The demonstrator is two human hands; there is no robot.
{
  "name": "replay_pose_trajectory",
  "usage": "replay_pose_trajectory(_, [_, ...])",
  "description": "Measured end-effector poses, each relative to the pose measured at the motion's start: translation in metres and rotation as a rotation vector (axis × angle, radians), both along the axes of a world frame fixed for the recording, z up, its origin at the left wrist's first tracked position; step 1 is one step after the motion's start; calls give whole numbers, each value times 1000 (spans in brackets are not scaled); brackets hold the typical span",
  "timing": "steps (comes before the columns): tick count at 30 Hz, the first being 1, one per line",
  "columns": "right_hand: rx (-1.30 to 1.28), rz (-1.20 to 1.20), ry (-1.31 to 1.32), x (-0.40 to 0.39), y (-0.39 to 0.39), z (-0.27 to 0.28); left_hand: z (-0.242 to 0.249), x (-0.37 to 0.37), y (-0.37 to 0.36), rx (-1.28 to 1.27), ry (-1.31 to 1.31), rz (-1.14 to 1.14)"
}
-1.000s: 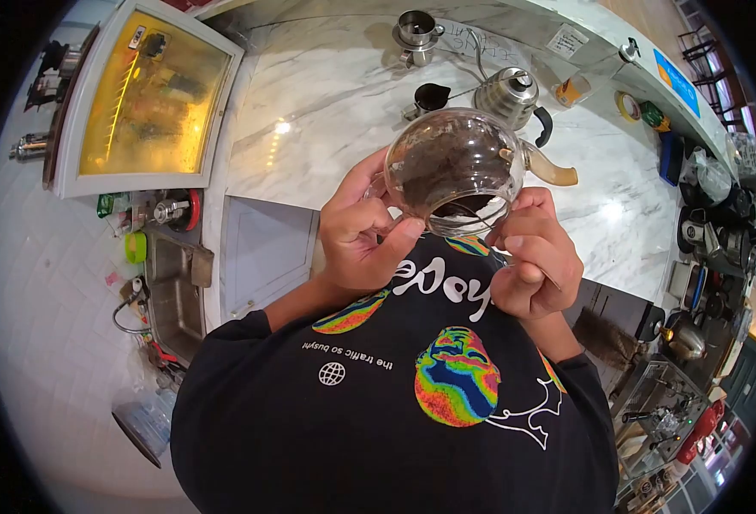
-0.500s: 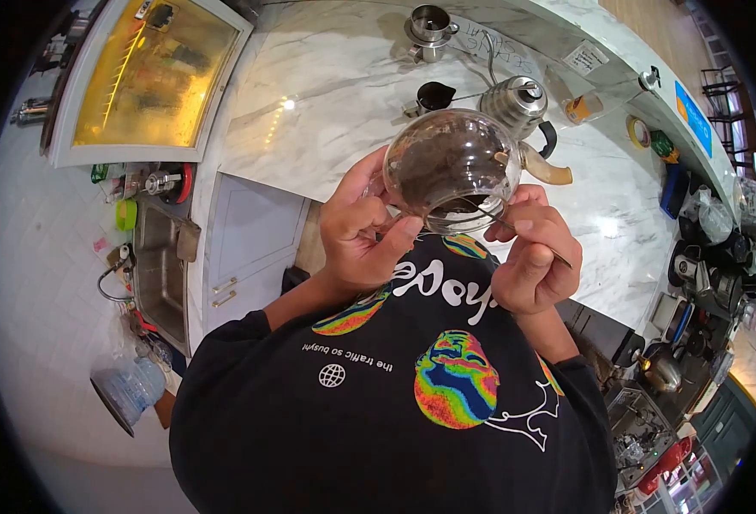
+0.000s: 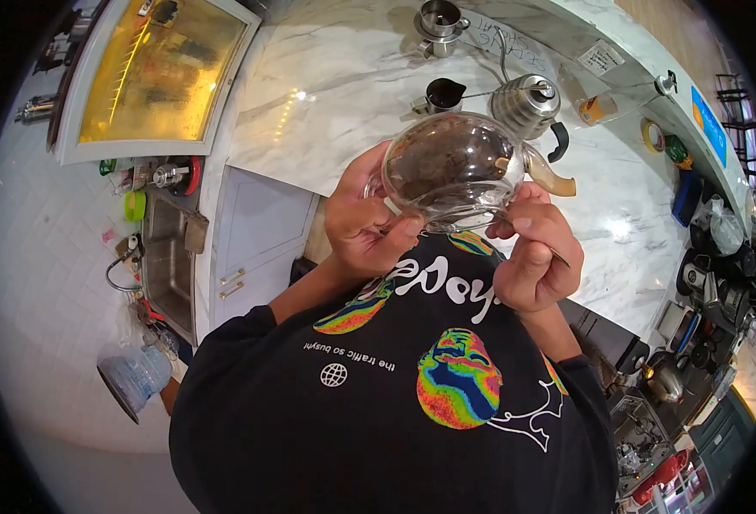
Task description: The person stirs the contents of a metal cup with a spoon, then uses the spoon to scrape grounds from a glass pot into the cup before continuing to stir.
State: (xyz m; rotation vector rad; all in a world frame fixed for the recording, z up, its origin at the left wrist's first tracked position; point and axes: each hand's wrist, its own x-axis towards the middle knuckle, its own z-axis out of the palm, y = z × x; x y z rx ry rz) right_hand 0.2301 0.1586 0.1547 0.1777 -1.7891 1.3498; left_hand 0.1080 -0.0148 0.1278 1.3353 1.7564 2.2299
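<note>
Close to my chest is a clear glass teapot (image 3: pixel 455 158) with a pale amber spout pointing right and dark matter visible through the glass. Its opening faces my body, and the rim shows as a narrow band. My left hand (image 3: pixel 365 218) is closed around the handle side of the pot. On the right, my right hand (image 3: pixel 539 248) pinches a thin metal utensil (image 3: pixel 559 255) beside the rim; the fingers and glass hide its working end. Beyond the pot stand a gooseneck kettle (image 3: pixel 525 104) and a small metal pitcher (image 3: pixel 443 94) with dark contents.
A metal cup (image 3: pixel 440 17) sits on a saucer at the back of the marble counter (image 3: pixel 309 128). A plastic cup (image 3: pixel 598 109) lies near the raised ledge. To the left are a sink (image 3: pixel 168 257) and a lit glass-front cabinet (image 3: pixel 160 73).
The teapot has tipped so its opening faces less toward me and looks narrower. The utensil inside is harder to see. The surrounding scene has shifted slightly as my head moved.
</note>
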Motion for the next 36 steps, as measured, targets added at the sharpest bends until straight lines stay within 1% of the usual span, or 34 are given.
replay_pose_trajectory(3, [1, -17, -3, 0, 0, 0, 0, -3, 0, -31, 47, -5])
replay_pose_trajectory(7, [27, -46, -22, 2, 2, 5, -3, -1, 2, -41, -24, -34])
replay_pose_trajectory(12, [14, -65, -11, 3, 3, 5, 6, 3, 5, -79, -30, -15])
replay_pose_trajectory(21, [-66, -23, 26, 3, 3, -3, 0, 2, 7, -29, -39, -44])
replay_pose_trajectory(24, [-117, 15, -15, 3, 5, -3, 4, 4, 5, -87, -59, -23])
replay_pose_trajectory(27, [-321, 9, -14, 0, -3, -3, 3, 4, 5, -74, -82, -28])
replay_pose_trajectory(33, [-489, -130, -107, 0, -15, 4, -2, 4, 1, -101, -110, -11])
replay_pose_trajectory(36, [-555, -192, -125, -3, -16, 7, -4, 6, 3, -41, -229, -4])
